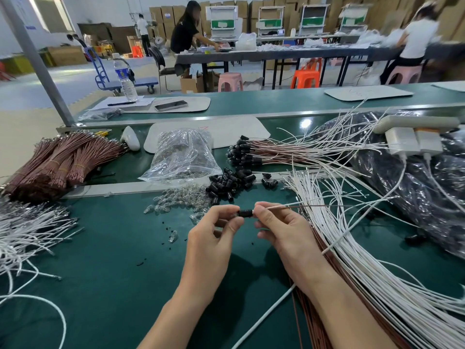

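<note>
Pinched between thumb and forefinger of the left hand [214,235], a small black socket [245,213] is held just above the green bench mat [113,273], with the hand's other fingers loosely curled beneath. Right beside it, the right hand [279,230] pinches the socket's far end at the spot where a wire pair [302,206], one white and one brown, runs out to the right; both grips are narrow, fingertips nearly meeting across the part. Whether anything sits inside the socket's left end cannot be told, as the left fingertips cover it. Just beyond the hands lie a scatter of clear glass bulbs [181,200] and a heap of loose black sockets [226,183], with a clear plastic bag [182,154] behind them. A thick sheaf of white wires [364,260] sweeps along the right forearm, and tied brown wire bundles [57,159] lie at the far left. Readable writing is scarce: the water bottle [125,79] on the far bench has a blue label whose print is too small to make out, and the red marks on the white board [205,127] behind the bag are too faint to read.
</note>
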The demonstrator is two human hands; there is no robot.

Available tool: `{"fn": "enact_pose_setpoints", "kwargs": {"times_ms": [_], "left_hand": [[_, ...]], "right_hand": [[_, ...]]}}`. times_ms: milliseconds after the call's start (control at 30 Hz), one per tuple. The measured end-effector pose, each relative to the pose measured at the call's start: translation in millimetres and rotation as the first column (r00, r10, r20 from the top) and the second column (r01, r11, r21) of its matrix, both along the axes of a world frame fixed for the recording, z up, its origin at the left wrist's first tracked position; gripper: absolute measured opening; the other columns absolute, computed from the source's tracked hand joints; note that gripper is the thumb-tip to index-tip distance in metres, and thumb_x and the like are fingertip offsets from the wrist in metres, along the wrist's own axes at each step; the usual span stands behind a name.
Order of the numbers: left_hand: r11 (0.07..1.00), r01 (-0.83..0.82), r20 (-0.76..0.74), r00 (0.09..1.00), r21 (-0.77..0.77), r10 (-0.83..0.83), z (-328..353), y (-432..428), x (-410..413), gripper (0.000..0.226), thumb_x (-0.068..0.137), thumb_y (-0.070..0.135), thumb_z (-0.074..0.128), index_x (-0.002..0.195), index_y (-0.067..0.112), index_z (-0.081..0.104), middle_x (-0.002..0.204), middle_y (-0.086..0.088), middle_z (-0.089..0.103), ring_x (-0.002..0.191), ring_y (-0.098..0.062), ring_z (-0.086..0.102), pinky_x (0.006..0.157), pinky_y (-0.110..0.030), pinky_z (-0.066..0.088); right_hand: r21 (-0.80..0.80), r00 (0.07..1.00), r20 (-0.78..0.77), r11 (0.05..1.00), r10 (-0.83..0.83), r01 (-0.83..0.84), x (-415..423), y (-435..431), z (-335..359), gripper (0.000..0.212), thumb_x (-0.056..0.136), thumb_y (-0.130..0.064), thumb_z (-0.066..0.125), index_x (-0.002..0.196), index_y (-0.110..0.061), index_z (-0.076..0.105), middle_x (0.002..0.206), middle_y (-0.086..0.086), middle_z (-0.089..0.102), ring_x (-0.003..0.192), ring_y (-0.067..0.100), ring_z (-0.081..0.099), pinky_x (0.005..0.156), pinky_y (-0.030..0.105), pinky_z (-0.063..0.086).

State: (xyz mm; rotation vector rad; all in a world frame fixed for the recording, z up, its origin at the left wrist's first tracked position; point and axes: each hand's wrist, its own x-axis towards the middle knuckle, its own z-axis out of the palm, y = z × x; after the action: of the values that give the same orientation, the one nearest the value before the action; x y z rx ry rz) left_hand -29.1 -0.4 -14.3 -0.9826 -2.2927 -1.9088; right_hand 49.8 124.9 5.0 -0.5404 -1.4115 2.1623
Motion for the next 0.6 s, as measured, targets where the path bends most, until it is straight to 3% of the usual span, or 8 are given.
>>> {"fn": "enact_pose_setpoints", "kwargs": {"times_ms": [100,267,333,400,600], "left_hand": [[0.999,0.031,0.094,0.995,-0.010,-0.030,-1.9,0.6,1.7,0.013,0.095,0.045,0.063,0.108,0.042,0.063,0.090,0.016,0.068,0.076,-0.011,0.065,0.066,-0.035,0.055],[0.986,0.026,0.069,0.998,-0.164,-0.014,-5.9,2.7,5.4,0.043,0.088,0.081,0.041,0.104,0.043,0.055,0.080,0.013,0.070,0.065,-0.008,0.064,0.057,-0.027,0.051],[0.978,-0.006,0.051,0.999,-0.207,0.017,-6.0,3.7,5.8,0.048,0.086,0.086,0.034,0.103,0.044,0.050,0.079,0.017,0.070,0.064,-0.004,0.063,0.056,-0.023,0.047],[0.971,-0.037,0.057,0.997,-0.235,0.052,-6.7,5.5,6.8,0.052,0.085,0.088,0.030,0.106,0.043,0.045,0.083,0.021,0.070,0.072,0.000,0.065,0.064,-0.028,0.051],[0.940,-0.109,0.036,0.991,-0.323,0.127,1.3,7.8,12.3,0.055,0.087,0.085,0.022,0.093,0.034,0.044,0.072,0.007,0.067,0.066,-0.006,0.061,0.062,-0.035,0.051]], "right_hand": [[0.070,1.000,0.003,0.997,-0.017,0.017,1.3,-1.4,1.9,0.015,0.069,-0.029,0.079,0.083,-0.024,0.082,0.080,0.001,0.076,0.076,0.009,0.071,0.060,0.018,0.054],[0.234,0.998,0.065,0.972,0.006,-0.021,1.8,-7.2,2.5,0.007,0.085,-0.019,0.078,0.088,-0.024,0.081,0.085,0.003,0.079,0.081,0.016,0.076,0.061,0.017,0.055],[0.241,0.998,0.054,0.969,0.039,-0.051,1.7,-7.9,2.9,0.011,0.088,-0.019,0.075,0.091,-0.028,0.081,0.087,0.002,0.079,0.085,0.014,0.077,0.062,0.017,0.056],[0.240,0.997,0.039,0.968,0.064,-0.072,1.5,-8.7,2.8,0.013,0.092,-0.019,0.071,0.092,-0.029,0.080,0.090,0.002,0.080,0.089,0.015,0.077,0.063,0.018,0.056],[0.231,0.997,0.005,0.970,0.083,-0.082,0.6,-6.2,-1.6,0.018,0.099,-0.009,0.061,0.097,-0.018,0.076,0.097,0.003,0.079,0.093,0.017,0.076,0.063,0.019,0.057]]}}
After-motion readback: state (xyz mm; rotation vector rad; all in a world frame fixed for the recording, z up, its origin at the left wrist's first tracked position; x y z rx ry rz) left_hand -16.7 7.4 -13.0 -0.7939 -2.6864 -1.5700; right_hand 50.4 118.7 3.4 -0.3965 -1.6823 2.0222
